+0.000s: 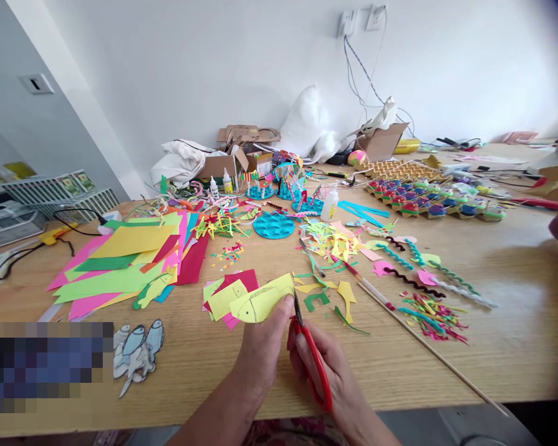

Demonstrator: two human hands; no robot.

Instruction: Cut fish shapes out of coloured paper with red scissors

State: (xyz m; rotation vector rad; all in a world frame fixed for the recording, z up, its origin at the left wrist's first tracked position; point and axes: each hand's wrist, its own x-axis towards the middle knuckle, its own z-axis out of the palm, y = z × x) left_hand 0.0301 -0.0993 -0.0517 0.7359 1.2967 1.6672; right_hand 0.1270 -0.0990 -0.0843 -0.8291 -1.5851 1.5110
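Observation:
My left hand (266, 337) is closed on a strip of yellow paper (260, 302) with a fish outline drawn on it. In my right hand (328, 359) is a pair of red-handled scissors (317, 371), its dark blades at the paper's right end. Just left of the strip, a yellow piece with another fish drawing (227, 299) lies on pink and red paper. Yellow and green offcuts (346, 297) are scattered to the right of the blades. Several grey-blue fish cut-outs (137, 350) lie farther left, near the table's front edge.
Coloured paper sheets (121, 266) are piled at the left. A thin wooden stick (428, 337) slants across the right side. Pipe cleaners (411, 282), a blue scalloped disc (274, 225), a glue bottle (329, 204) and painted egg-carton pieces (428, 198) stand farther back.

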